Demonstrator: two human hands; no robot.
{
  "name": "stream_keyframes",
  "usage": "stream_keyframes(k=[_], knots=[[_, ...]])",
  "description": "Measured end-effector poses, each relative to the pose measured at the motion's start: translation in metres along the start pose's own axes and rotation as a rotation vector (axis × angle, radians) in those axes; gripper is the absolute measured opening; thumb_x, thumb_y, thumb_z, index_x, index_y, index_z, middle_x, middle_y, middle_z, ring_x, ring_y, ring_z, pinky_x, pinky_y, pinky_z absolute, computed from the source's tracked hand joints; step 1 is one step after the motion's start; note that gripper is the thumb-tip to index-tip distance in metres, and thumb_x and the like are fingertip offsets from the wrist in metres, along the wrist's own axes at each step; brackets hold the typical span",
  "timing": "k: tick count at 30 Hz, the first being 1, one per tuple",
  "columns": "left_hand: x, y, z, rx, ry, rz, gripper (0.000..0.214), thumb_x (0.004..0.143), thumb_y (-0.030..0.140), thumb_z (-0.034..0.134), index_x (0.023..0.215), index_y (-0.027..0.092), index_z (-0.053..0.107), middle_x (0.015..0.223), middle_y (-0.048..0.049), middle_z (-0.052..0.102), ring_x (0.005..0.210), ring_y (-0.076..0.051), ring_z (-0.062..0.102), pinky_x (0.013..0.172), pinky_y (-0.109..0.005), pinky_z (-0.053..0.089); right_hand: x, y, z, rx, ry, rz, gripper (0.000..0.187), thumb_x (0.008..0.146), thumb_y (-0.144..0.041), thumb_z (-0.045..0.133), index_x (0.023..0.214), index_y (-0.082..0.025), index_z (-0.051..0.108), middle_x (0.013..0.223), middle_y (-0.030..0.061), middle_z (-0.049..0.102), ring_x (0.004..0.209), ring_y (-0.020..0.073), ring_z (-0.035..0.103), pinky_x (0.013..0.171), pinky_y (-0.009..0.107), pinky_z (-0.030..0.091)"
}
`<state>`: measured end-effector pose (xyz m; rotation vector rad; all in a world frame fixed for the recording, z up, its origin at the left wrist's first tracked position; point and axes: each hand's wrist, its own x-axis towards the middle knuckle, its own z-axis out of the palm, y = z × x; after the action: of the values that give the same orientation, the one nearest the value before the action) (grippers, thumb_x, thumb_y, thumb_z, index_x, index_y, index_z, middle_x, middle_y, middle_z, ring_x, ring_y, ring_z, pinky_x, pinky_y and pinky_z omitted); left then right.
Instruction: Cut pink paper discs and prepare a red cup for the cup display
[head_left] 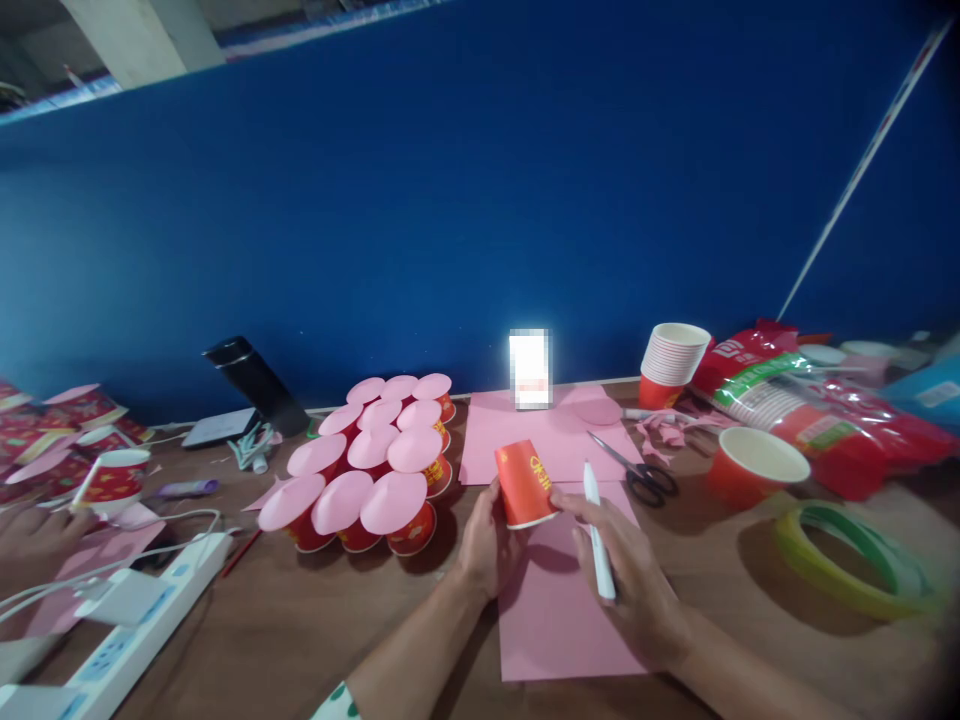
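Observation:
My left hand (486,545) grips an upside-down red paper cup (523,484) from its left side, holding it on a pink paper sheet (559,610). Resting on the same sheet, my right hand (626,575) is closed round a white pen (598,540), its index finger reaching to the cup's rim. Black-handled scissors (637,470) lie just right of the cup, on a second pink sheet (487,435) further back.
Several red cups topped with pink discs (371,475) stand to the left. A stack of cups (671,362), an open red cup (754,462), a cup package (817,415) and tape rolls (855,560) lie right. A power strip (142,620) and another person's hand (34,535) are far left.

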<state>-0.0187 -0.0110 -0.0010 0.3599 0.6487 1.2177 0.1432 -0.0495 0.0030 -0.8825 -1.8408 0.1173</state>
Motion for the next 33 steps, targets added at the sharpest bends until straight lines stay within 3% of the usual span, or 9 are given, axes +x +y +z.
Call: stream_keyframes(k=[3, 8, 18, 22, 25, 29, 33], knots=[[-0.002, 0.001, 0.003, -0.001, 0.05, -0.001, 0.026, 0.09, 0.032, 0.056, 0.098, 0.011, 0.07, 0.097, -0.0113, 0.075, 0.101, -0.027, 0.069, 0.105, -0.043, 0.045, -0.001, 0.001, 0.001, -0.02, 0.005, 0.056, 0.04, 0.091, -0.008, 0.048, 0.128, -0.023, 0.054, 0.112, 0.0094, 0.071, 0.105, 0.0218, 0.068, 0.089, 0.035, 0.058], [-0.004, 0.001, 0.005, 0.009, -0.025, -0.034, 0.037, 0.092, 0.038, 0.054, 0.099, 0.005, 0.071, 0.093, -0.0148, 0.075, 0.1, -0.028, 0.069, 0.106, -0.04, 0.044, -0.004, 0.003, 0.002, -0.034, -0.058, 0.122, 0.035, 0.094, -0.012, 0.047, 0.127, -0.021, 0.055, 0.115, 0.0115, 0.069, 0.104, 0.0226, 0.067, 0.088, 0.036, 0.057], [0.0, 0.0, -0.001, 0.038, -0.014, 0.022, 0.036, 0.085, 0.041, 0.065, 0.106, 0.012, 0.067, 0.105, -0.012, 0.074, 0.104, -0.028, 0.068, 0.104, -0.043, 0.044, -0.008, 0.012, 0.004, 0.015, -0.043, 0.108, 0.032, 0.094, -0.011, 0.047, 0.123, -0.023, 0.055, 0.114, 0.0103, 0.068, 0.106, 0.0217, 0.065, 0.09, 0.036, 0.054], [-0.001, 0.0, 0.002, 0.081, 0.036, 0.012, 0.035, 0.082, 0.042, 0.068, 0.101, 0.013, 0.067, 0.102, -0.0118, 0.074, 0.1, -0.027, 0.069, 0.1, -0.042, 0.048, -0.006, 0.005, -0.003, 0.1, 0.034, 0.063, 0.033, 0.097, -0.015, 0.045, 0.128, -0.023, 0.053, 0.098, 0.0072, 0.07, 0.09, 0.0199, 0.068, 0.08, 0.033, 0.056], [-0.003, -0.002, 0.001, 0.114, 0.071, 0.003, 0.035, 0.08, 0.042, 0.07, 0.101, 0.014, 0.066, 0.101, -0.0102, 0.073, 0.095, -0.024, 0.069, 0.096, -0.039, 0.05, -0.005, 0.001, -0.011, 0.164, 0.009, -0.001, 0.032, 0.098, -0.022, 0.044, 0.13, -0.021, 0.053, 0.083, 0.0042, 0.067, 0.073, 0.0183, 0.065, 0.068, 0.032, 0.054], [-0.002, -0.006, -0.002, 0.106, 0.071, -0.007, 0.035, 0.074, 0.043, 0.076, 0.096, 0.018, 0.066, 0.095, -0.0049, 0.072, 0.087, -0.021, 0.069, 0.091, -0.037, 0.052, -0.003, -0.001, -0.016, 0.174, -0.05, -0.095, 0.031, 0.097, -0.022, 0.047, 0.125, -0.019, 0.058, 0.092, 0.0083, 0.068, 0.078, 0.0205, 0.063, 0.068, 0.035, 0.052], [-0.001, -0.009, -0.005, 0.175, 0.008, 0.09, 0.035, 0.072, 0.043, 0.078, 0.095, 0.019, 0.067, 0.092, -0.002, 0.07, 0.093, -0.021, 0.068, 0.093, -0.035, 0.05, -0.001, -0.005, -0.014, 0.149, -0.02, -0.085, 0.028, 0.094, -0.016, 0.048, 0.12, -0.018, 0.059, 0.091, 0.0081, 0.068, 0.077, 0.0196, 0.063, 0.069, 0.034, 0.052]])
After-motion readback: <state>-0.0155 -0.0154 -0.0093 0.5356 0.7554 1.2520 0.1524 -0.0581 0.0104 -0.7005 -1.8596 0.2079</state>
